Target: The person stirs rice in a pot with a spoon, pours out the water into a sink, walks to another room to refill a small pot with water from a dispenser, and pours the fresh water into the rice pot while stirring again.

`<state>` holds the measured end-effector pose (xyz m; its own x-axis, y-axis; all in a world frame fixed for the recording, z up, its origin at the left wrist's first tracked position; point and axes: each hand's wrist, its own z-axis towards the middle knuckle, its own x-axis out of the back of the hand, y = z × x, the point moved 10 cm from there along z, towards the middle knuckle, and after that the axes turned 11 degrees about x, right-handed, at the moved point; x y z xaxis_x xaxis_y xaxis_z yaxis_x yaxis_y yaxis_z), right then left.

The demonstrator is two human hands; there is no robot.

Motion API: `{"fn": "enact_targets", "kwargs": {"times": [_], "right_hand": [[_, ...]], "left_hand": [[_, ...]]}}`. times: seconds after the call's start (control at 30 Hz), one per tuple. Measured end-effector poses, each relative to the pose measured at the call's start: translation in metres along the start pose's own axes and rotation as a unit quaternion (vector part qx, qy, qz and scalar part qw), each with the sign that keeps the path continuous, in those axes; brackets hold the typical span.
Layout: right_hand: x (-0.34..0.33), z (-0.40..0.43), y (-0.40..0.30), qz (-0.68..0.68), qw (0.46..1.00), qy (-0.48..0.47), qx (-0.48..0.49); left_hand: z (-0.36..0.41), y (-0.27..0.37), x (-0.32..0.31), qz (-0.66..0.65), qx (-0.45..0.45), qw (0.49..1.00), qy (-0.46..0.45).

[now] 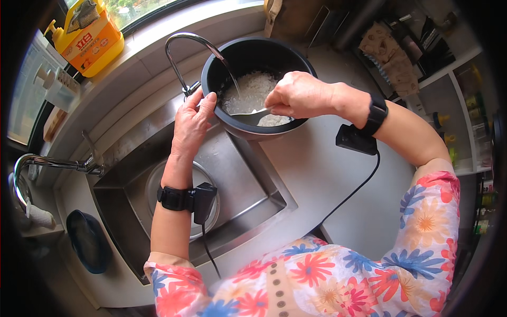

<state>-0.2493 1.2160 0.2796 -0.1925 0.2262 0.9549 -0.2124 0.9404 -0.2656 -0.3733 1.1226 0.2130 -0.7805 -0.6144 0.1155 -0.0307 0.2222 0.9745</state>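
Note:
A dark rice cooker inner pot rests at the sink's far right corner, with white rice and cloudy water inside. Water runs into it from a slim chrome gooseneck faucet. My left hand grips the pot's left rim, thumb on the edge. In my right hand is a metal spoon, its bowl low over the rice near the pot's near wall. Part of the spoon's handle is hidden by my fingers.
Below the pot lies a stainless steel sink holding a round lid or dish. A larger chrome faucet and a dark blue basin are at left. A yellow detergent jug stands on the windowsill. Cables trail from both wrist devices.

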Motion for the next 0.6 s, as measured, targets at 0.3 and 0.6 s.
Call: {"fn": "enact_targets", "kwargs": {"times": [0.3, 0.6], "right_hand": [[0.014, -0.013, 0.056, -0.143, 0.974, -0.033, -0.171], [-0.002, -0.026, 0.06, -0.1, 0.978, -0.069, -0.167]], "left_hand": [[0.0, 0.002, -0.005, 0.001, 0.004, 1.0, -0.002], [0.001, 0.0, -0.006, -0.011, 0.006, 1.0, -0.01]]}}
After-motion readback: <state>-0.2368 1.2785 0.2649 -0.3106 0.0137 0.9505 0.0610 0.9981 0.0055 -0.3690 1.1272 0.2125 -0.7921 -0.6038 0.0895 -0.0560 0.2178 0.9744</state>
